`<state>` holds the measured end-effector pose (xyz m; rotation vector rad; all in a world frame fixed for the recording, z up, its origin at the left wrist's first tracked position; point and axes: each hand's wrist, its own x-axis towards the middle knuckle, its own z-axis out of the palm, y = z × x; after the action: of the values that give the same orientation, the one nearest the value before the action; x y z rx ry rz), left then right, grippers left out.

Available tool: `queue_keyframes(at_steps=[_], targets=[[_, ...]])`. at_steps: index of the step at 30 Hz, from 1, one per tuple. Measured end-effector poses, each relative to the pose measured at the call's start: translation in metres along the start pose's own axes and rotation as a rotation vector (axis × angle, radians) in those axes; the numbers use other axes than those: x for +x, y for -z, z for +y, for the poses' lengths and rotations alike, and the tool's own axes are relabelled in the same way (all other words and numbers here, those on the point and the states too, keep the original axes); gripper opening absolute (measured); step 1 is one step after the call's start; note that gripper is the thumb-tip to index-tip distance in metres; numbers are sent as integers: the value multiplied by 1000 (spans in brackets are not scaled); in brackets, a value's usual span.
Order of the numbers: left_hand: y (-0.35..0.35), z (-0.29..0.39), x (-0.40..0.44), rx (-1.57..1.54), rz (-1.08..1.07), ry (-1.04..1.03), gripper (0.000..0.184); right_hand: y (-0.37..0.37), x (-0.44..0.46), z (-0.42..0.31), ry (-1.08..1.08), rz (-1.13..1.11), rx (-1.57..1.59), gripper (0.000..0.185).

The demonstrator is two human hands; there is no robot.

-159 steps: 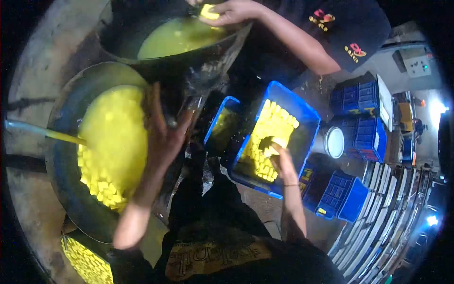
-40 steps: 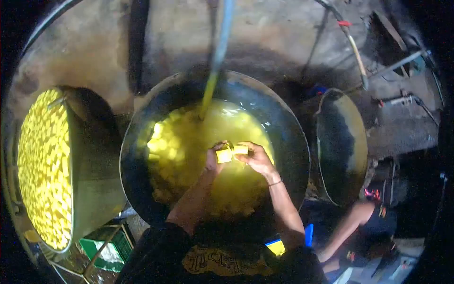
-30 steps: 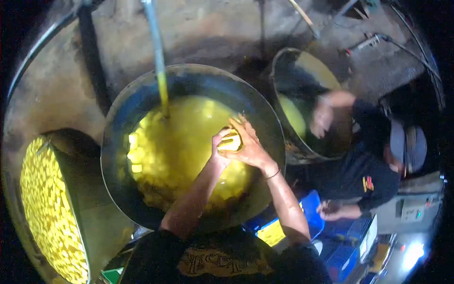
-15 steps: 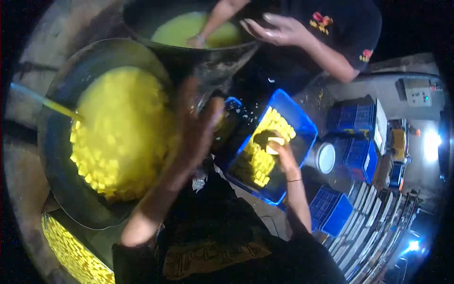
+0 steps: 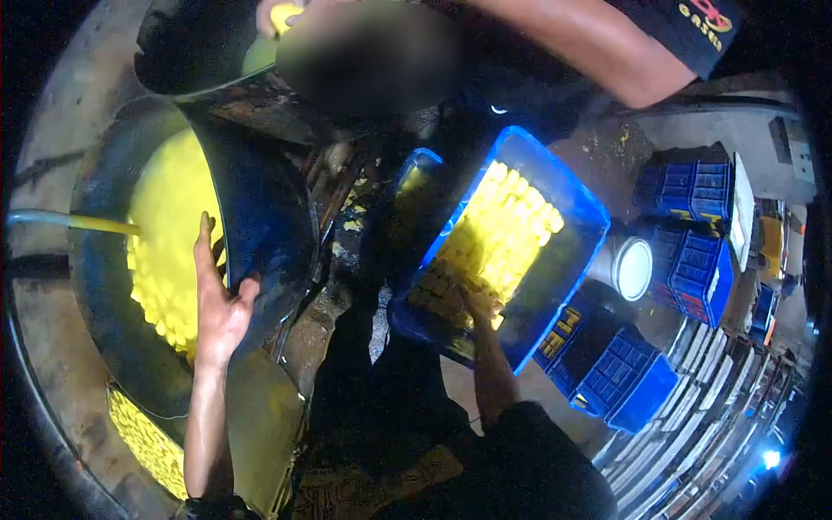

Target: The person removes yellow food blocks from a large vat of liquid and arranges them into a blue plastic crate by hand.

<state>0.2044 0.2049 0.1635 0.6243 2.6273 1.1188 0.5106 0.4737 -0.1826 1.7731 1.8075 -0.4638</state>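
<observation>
- Reaching down into a blue tub (image 5: 555,173), the person's right hand (image 5: 481,303) is among yellow blocks (image 5: 511,217) at the near end of their rows. Shadow hides the fingertips, so I cannot tell whether they pinch a block.
- The left hand (image 5: 223,316) is bare of any block, fingers stretched and thumb held apart, at the rim of a large dark pan (image 5: 260,208). Whether it touches the rim is unclear.
- More yellow pieces lie in cloudy yellow liquid inside that pan, where a pole (image 5: 95,223) leans in from the left.
- The blocks look wet, small and smooth. I judge them light, soft, slippery and easily dented or broken; a gentle grip on two opposite flat sides, with support beneath, should suit them better than squeezing corners.
- Across the top, a co-worker's hand (image 5: 266,19) holds a yellow piece (image 5: 284,16) over a second pan (image 5: 182,52).
- Right of the tub stands a white bucket (image 5: 633,269).
</observation>
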Motion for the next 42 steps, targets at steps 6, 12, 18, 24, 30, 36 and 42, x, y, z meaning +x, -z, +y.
queue_keyframes(at_steps=[6,12,18,24,30,36,42], targets=[[5,-5,0,-102,-31,48,79,-38,99,6,953,-96,130,45],[105,-26,-7,-252,165,151,61,29,61,-11,945,-367,-281,38],[171,-124,-34,28,-57,384,44,201,-147,-126,1203,-562,746,24],[71,-264,-84,769,-661,107,42,244,-425,-281,1839,-482,165,21],[35,-305,-79,737,-807,-53,41,39,-405,-386,1762,-183,-1093,25],[47,-331,-67,432,-591,14,40,-46,-328,-396,1589,-254,-1174,28],[101,-360,-48,337,-302,163,40,-17,-334,-425,1565,-466,-1331,31]])
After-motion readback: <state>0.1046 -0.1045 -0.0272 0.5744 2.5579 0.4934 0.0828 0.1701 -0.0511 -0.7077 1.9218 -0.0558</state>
